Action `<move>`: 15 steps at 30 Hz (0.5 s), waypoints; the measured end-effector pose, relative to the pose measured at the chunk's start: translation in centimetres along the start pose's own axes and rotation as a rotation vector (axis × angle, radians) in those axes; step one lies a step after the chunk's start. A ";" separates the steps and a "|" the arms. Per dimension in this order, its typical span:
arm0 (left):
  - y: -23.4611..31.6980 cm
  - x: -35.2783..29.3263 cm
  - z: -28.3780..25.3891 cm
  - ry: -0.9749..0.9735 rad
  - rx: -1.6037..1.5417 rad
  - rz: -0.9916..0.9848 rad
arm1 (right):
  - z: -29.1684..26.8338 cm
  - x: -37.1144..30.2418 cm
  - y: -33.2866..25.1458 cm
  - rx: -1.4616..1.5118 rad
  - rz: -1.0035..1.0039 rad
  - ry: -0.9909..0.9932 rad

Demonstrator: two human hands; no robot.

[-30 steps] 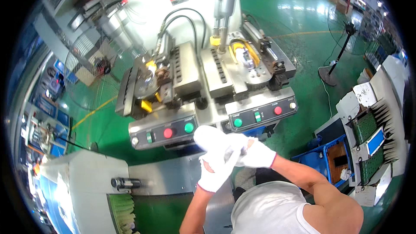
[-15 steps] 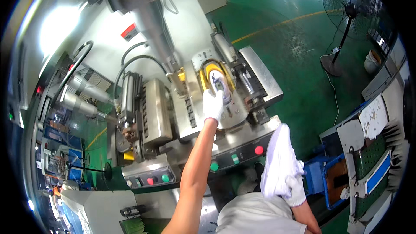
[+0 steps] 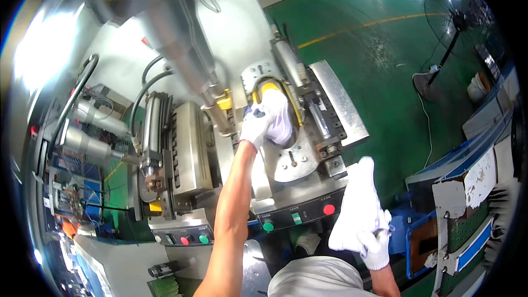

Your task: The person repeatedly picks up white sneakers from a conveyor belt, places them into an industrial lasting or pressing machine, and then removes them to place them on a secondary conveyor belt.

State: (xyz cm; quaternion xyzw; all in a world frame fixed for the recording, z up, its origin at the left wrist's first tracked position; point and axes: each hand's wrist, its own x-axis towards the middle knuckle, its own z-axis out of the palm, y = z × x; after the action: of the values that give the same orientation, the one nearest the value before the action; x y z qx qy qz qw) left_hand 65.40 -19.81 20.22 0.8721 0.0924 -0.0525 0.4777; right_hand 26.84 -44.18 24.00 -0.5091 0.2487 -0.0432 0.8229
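Observation:
In the press machine's metal fixture (image 3: 291,159), a white shoe (image 3: 282,118) lies tilted, its toe towards the yellow pad (image 3: 269,86). My left hand (image 3: 256,125), in a white glove, is closed on the shoe's collar side, where a small dark part shows by the fingers. My right hand (image 3: 375,248), also gloved, grips a second white shoe (image 3: 356,209) by its heel end. This shoe points up and away from me, beside the machine's front right corner. What sits inside either shoe is largely hidden.
A metal cylinder (image 3: 181,38) slants over the fixture from the upper left. The front control panel (image 3: 286,219) carries green and red buttons. At right stand a blue bin (image 3: 404,223) and a rack with brushes (image 3: 498,187). A standing fan (image 3: 454,27) is farther back.
My left hand has closed on the shoe in the fixture and tipped it sideways, to the left. My right hand has turned its shoe slightly. The whole view has shifted a little.

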 end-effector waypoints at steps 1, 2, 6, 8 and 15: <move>-1.6 -1.2 -2.1 -0.041 -0.148 0.082 | 1.8 0.7 -0.9 -0.014 -0.071 -0.038; 0.3 -4.7 -3.2 0.013 -0.157 0.145 | 1.3 1.6 -0.3 -0.328 -0.230 0.015; -1.8 -16.9 -7.9 0.158 -0.143 0.286 | 4.8 8.2 0.2 -0.773 -0.551 -0.110; -2.6 -23.3 -10.8 -0.014 -0.108 0.209 | 9.8 13.2 -1.4 -0.564 -0.353 -0.230; -17.7 -42.4 -15.7 -0.094 0.005 -0.317 | 25.4 35.2 1.6 -1.286 -0.250 -0.252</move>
State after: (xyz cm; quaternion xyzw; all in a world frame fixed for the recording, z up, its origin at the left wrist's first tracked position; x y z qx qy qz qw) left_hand 20.27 -1.97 21.76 0.8442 0.2066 -0.1682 0.4651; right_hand 68.73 -34.07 18.83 -0.9245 0.0660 0.0784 0.3671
